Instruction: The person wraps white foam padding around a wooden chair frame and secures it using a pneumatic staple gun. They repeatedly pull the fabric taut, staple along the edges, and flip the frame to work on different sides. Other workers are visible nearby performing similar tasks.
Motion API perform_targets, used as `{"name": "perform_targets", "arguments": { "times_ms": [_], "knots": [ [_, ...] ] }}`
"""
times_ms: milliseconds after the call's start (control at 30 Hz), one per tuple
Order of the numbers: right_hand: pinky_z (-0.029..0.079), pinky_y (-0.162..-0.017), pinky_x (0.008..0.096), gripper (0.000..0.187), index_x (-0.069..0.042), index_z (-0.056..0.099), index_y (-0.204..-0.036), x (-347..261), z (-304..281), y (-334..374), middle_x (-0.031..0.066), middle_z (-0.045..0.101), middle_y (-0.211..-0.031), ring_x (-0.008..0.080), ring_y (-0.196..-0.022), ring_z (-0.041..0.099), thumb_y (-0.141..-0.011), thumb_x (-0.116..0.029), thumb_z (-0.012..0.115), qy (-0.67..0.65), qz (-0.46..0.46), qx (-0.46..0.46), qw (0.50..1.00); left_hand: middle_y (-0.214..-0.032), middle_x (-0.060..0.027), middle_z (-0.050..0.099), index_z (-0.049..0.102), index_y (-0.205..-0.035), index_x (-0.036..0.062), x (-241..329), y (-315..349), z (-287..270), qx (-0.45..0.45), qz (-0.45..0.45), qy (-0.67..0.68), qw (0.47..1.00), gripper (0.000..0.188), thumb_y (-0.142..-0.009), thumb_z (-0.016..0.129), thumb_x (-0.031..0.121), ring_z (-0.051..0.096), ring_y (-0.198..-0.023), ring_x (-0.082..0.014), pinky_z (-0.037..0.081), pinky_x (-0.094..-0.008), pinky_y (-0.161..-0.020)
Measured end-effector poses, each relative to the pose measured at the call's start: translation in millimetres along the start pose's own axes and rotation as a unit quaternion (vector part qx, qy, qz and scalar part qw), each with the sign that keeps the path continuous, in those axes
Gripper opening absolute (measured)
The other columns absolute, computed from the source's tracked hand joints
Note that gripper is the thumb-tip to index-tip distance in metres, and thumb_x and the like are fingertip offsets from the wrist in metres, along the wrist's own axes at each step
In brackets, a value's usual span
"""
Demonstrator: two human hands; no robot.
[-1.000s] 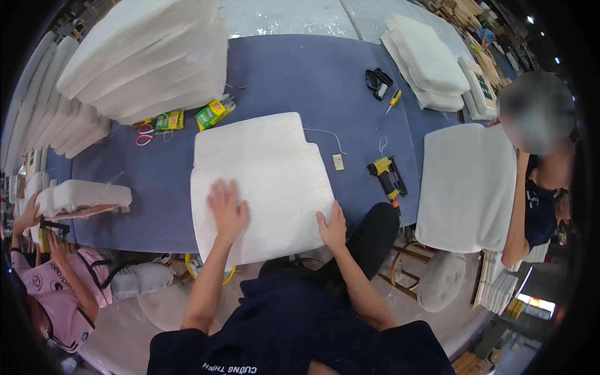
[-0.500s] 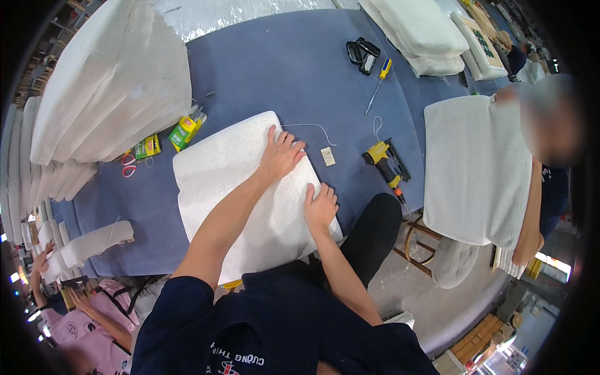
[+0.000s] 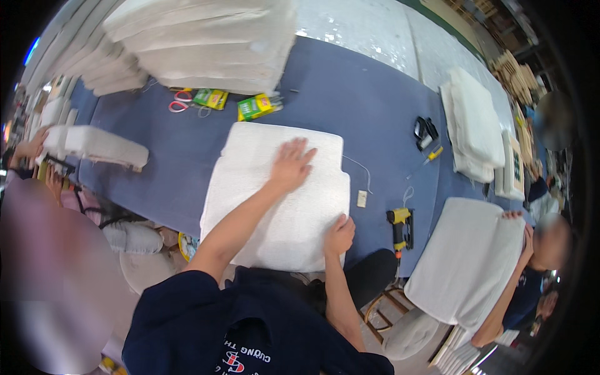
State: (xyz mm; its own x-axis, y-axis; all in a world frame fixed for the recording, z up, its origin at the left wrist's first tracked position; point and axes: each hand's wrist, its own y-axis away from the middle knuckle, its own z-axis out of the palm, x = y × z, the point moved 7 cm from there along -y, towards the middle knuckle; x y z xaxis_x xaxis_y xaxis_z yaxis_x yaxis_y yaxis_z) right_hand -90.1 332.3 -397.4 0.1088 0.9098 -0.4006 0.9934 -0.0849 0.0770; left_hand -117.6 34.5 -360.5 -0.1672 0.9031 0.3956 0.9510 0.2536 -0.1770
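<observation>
A white fabric-covered cushion (image 3: 250, 150) lies flat on the blue tabletop in front of me, notched near its far corners. My left hand (image 3: 292, 164) rests palm down on its far part, fingers spread and slightly blurred. At the cushion's right edge, my right hand (image 3: 339, 235) is closed round the side, its fingertips partly hidden. A loose white thread (image 3: 360, 165) trails from the right notch. Beside it lies a small pale tag (image 3: 362, 199). Farther right, a yellow and black staple gun (image 3: 400, 228) lies with its hose toward me.
Stacked white cushions (image 3: 206, 47) rise at the far left, with red-handled scissors (image 3: 179, 102) and green-yellow packets (image 3: 253, 107) before them. A screwdriver (image 3: 433, 155) and black case (image 3: 425, 130) lie right. A co-worker there holds another cushion (image 3: 465, 262); someone else stands left.
My view has turned, and the cushion now lies squarer to me. My left hand has shifted from its right edge inward. My right hand has gone from spread flat to curled round the edge.
</observation>
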Motion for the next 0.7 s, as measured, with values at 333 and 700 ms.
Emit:
{"name": "perform_targets", "arguments": {
  "times_ms": [333, 700],
  "knots": [
    [0.02, -0.13, 0.0677, 0.064, -0.004, 0.046, -0.164, -168.0, 28.4, -19.7, 0.0209, 0.035, -0.176, 0.0481, -0.164, 0.026, -0.106, -0.027, 0.059, 0.084, -0.466, -0.076, 0.878, -0.18, -0.0133, 0.031, 0.044, -0.168, 0.0203, -126.0, 95.9, -74.0, 0.049, -0.243, -0.085, 0.965, 0.071, -0.101, 0.06, 0.037, 0.023, -0.167, -0.0364, 0.016, -0.0658, -0.131],
    [0.034, -0.119, 0.0648, 0.035, -0.012, 0.067, -0.134, -378.6, 152.6, -38.6, 0.0112, 0.068, -0.13, 0.034, -0.131, 0.056, -0.108, -0.036, 0.058, 0.118, -0.439, -0.115, 0.883, -0.179, -0.0106, 0.033, 0.048, -0.167, 0.0261, -140.7, 91.3, -67.7, 0.031, -0.263, -0.069, 0.962, 0.076, -0.095, 0.066, 0.04, 0.024, -0.166, -0.0341, 0.019, -0.0659, -0.129]
  ]
}}
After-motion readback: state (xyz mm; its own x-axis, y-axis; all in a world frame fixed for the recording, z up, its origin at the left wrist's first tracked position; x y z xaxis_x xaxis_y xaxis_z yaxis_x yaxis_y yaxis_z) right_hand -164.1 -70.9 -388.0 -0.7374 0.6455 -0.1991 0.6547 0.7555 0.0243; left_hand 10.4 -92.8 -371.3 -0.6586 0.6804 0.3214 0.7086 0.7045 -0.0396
